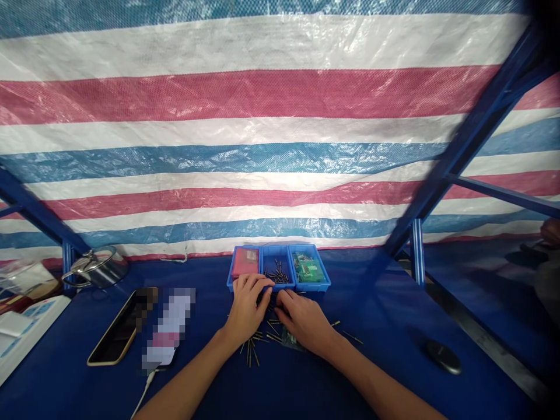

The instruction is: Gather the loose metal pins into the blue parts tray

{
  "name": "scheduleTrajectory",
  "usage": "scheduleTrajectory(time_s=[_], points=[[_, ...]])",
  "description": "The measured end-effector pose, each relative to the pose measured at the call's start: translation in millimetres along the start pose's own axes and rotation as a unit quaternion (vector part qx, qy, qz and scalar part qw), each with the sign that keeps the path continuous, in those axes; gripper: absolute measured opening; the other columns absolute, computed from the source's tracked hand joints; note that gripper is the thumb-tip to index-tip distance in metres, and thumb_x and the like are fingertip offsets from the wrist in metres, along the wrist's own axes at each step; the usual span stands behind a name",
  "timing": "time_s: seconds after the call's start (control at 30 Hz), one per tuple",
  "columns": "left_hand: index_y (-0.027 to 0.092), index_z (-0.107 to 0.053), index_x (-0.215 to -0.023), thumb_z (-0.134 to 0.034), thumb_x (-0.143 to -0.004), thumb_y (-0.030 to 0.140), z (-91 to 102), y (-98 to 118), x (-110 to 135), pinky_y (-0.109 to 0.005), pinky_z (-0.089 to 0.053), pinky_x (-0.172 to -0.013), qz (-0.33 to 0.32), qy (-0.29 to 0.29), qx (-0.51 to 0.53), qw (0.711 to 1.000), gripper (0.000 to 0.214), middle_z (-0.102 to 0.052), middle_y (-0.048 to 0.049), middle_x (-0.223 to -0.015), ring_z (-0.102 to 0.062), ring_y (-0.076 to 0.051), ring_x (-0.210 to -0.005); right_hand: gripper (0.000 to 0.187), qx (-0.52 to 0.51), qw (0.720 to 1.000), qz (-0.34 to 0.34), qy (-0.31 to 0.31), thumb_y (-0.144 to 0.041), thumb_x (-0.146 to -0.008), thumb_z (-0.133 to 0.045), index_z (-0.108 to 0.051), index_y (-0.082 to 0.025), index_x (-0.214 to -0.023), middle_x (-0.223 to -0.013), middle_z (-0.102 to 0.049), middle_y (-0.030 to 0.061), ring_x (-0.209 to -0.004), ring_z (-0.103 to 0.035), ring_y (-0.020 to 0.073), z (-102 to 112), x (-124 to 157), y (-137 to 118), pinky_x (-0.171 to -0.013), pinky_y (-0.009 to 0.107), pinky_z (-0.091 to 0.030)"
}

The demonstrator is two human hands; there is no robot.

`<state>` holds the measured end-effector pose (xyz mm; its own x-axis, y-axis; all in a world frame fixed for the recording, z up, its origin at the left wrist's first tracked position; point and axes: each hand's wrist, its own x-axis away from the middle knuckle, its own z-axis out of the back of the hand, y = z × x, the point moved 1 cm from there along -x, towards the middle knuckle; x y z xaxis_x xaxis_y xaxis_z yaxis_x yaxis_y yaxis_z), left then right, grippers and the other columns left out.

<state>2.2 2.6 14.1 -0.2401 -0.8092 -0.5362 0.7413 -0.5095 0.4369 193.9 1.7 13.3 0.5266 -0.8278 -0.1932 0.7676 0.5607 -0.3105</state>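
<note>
Many thin metal rods (274, 338) are lying before a blue tray (308, 287)

More of them are sitting heaped in the tray's middle compartment, between a red packet (245, 263) and a green packet (306, 268). The loose ones are lying scattered on the worktop (210, 385), around both hands. The left hand (247, 303) is reaching to the tray's front edge, its fingers slightly parted and bending forward; whether they are gripping a rod cannot be told. The right hand (304, 321) is hanging low nearby, fingers curling inward and hiding anything they may be holding, and a small clear bag (290, 339) is lying just beside it. Judging by shape, each rod is looking light and stiff, with a slim, hard body that is probably inviting rolling or slipping. Mid-shaft is likely offering the surest hold, pinched between thumb and forefinger.
</note>
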Motion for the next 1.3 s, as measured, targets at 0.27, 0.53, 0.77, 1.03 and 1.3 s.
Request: scheduleTrajectory(time_s=[0.27, 0.53, 0.77, 1.03, 1.3], points=[[0.029, -0.070, -0.118, -0.050, -0.110, 0.029, 0.2, 0.8, 0.0, -0.045, -0.043, -0.096, -0.001, -0.003, -0.008, 1.000, 0.021, -0.069, -0.0048, -0.119, -0.056, -0.026, -0.114, 0.008, 0.002, 1.000, 0.003, -0.001, -0.020, -0.102, -0.063, -0.056, -0.024, -0.101, -0.101, -0.069, 0.0000, -0.077, -0.068, 0.0174, -0.1, 1.0, 0.2, -0.060, 0.026, -0.039], [0.029, -0.071, -0.117, -0.051, -0.110, 0.029, 0.1, 0.2, 0.2, -0.044, -0.043, -0.096, 0.000, -0.001, -0.012, 1.000, 0.021, -0.069, -0.0046, -0.119, -0.057, -0.026, -0.114, 0.009, 0.005, 1.000, 0.005, 0.001, -0.019, -0.101, -0.064, -0.055, -0.024, -0.101, -0.101, -0.069, 0.0004, -0.078, -0.068, 0.0174, 0.0, 0.7, -0.1, -0.060, 0.026, -0.038], [0.030, -0.069, -0.118, -0.051, -0.110, 0.028, 0.4, 0.5, 0.6, -0.044, -0.042, -0.097, 0.001, -0.003, -0.003, 1.000, 0.020, -0.069, -0.0042, -0.120, -0.056, -0.026, -0.116, 0.009, 0.002, 1.000, 0.007, 0.002, -0.020, -0.102, -0.063, -0.055, -0.023, -0.102, -0.100, -0.069, 0.0003, -0.078, -0.068, 0.0180, 0.0, 0.9, 0.5, -0.061, 0.026, -0.038], [0.030, -0.070, -0.118, -0.052, -0.109, 0.027, 0.6, 0.7, 0.1, -0.044, -0.042, -0.096, 0.001, -0.002, -0.004, 1.000, 0.020, -0.069, -0.0041, -0.120, -0.056, -0.026, -0.116, 0.007, 0.003, 1.000, 0.005, 0.003, -0.020, -0.103, -0.062, -0.056, -0.024, -0.102, -0.103, -0.069, 0.0007, -0.077, -0.068, 0.0179, -1.1, 0.9, 0.8, -0.060, 0.027, -0.039], [0.030, -0.069, -0.118, -0.053, -0.109, 0.027, -0.5, -0.2, 0.3, -0.044, -0.041, -0.097, 0.003, -0.003, -0.005, 1.000, 0.019, -0.069, -0.0032, -0.120, -0.056, -0.026, -0.115, 0.008, 0.008, 1.000, 0.004, 0.000, -0.021, -0.102, -0.063, -0.055, -0.023, -0.103, -0.102, -0.069, 0.0005, -0.079, -0.069, 0.0185, -2.8, 0.8, 1.9, -0.061, 0.027, -0.040]])
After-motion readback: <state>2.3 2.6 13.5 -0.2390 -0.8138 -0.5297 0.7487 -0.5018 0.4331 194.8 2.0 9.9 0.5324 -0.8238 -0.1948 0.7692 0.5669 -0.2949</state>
